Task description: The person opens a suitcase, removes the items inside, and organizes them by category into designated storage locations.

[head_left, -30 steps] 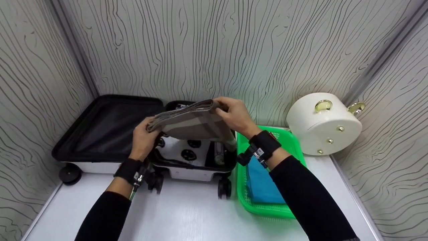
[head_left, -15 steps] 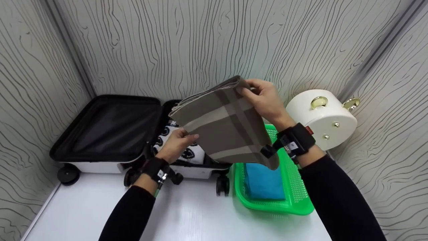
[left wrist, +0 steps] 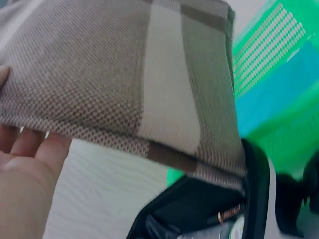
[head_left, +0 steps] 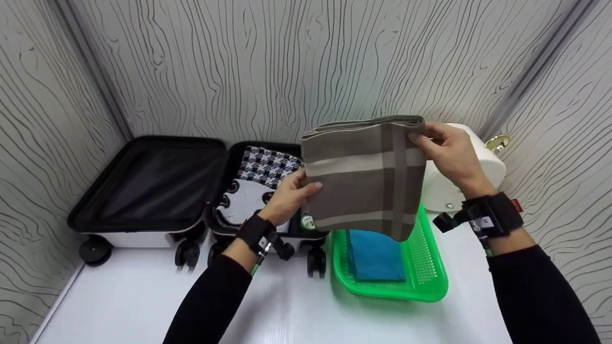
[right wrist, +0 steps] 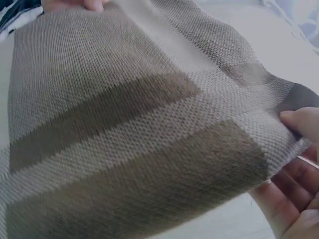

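A folded brown-grey plaid scarf [head_left: 354, 186] hangs in the air between my hands, partly over the green basket. Its left edge is pinched by my left hand [head_left: 287, 195], thumb on the front face. At the top right corner, my right hand [head_left: 452, 152] holds it, the thumb in front and the fingers behind, as the right wrist view also shows. Behind my left hand lies the right half of an open suitcase [head_left: 217, 229]. In it are a black-and-white houndstooth cloth [head_left: 267, 165] and a white cloth with black motifs [head_left: 248, 193].
A green plastic basket [head_left: 437, 286] with a folded blue cloth [head_left: 375, 260] stands to the right of the suitcase. Behind my right hand is a white round container [head_left: 490, 165] with gold handles. The suitcase's black-lined other half [head_left: 153, 181] lies at the left.
Both hands have carried the scarf from above the suitcase rightward toward the basket. It now faces me more flatly, and the cloths in the suitcase are uncovered.
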{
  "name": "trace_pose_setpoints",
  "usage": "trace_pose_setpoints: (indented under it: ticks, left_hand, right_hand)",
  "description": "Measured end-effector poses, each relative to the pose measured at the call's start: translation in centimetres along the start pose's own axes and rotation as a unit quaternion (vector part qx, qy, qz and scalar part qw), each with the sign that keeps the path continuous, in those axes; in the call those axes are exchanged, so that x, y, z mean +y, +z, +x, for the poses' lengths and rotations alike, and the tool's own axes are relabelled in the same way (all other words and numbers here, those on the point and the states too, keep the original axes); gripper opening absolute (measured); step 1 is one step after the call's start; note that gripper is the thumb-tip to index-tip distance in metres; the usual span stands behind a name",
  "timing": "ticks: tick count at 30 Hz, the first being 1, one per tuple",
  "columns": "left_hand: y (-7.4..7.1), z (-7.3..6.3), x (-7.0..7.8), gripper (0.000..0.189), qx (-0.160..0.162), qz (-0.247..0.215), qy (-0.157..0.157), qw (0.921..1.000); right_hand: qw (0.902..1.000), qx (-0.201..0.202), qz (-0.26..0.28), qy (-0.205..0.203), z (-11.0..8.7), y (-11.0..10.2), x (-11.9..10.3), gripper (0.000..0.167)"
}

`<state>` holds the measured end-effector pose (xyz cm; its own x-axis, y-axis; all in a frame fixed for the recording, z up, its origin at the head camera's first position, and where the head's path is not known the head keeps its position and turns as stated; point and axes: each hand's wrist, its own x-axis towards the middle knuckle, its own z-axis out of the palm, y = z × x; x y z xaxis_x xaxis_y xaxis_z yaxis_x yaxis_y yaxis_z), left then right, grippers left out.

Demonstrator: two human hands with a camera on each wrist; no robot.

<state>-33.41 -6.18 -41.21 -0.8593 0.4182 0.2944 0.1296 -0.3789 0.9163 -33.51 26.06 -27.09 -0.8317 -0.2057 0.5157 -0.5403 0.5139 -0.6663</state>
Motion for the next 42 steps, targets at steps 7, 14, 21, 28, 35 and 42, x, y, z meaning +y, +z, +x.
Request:
trace_pose_setpoints:
  ticks: [7,14,21,28,35,42]
  left_hand:
    - [3.4,1.7,-0.2,0.045,-0.023,0.073,0.001,0.9970]
    - [5.8,1.7,-0.5,0.063,-0.077,0.123,0.005,0.9894]
    - [6.9,1.6,-2.6,0.071,-0.070,0.093,-0.041,0.9923]
    - [6.1,1.6,-7.8,0.068,-0.002,0.126,-0.145,0.9813]
    - [6.1,2.9,-9.9,0.059,0.079,0.265,-0.142,0.9502]
    - [6.7,4.4,-9.6,0.058,0.120,0.377,-0.179,0.9009]
  right_hand:
    - [0.9976,0.021,0.046,0.048,-2.3,-3.3,3.5,0.026]
    - [0.9965,0.047,0.058,0.039,-5.6,-5.7,4.9,0.023]
    - [0.9945,0.042,0.069,0.066,-6.9,-5.8,6.8,0.023]
    - [0.9877,-0.038,-0.022,0.150,-7.6,-1.5,13.7,0.035]
    - [0.9763,-0.022,-0.143,0.161,-6.4,1.8,17.0,0.035]
    - [0.9590,-0.014,-0.203,0.198,-4.8,3.8,17.5,0.037]
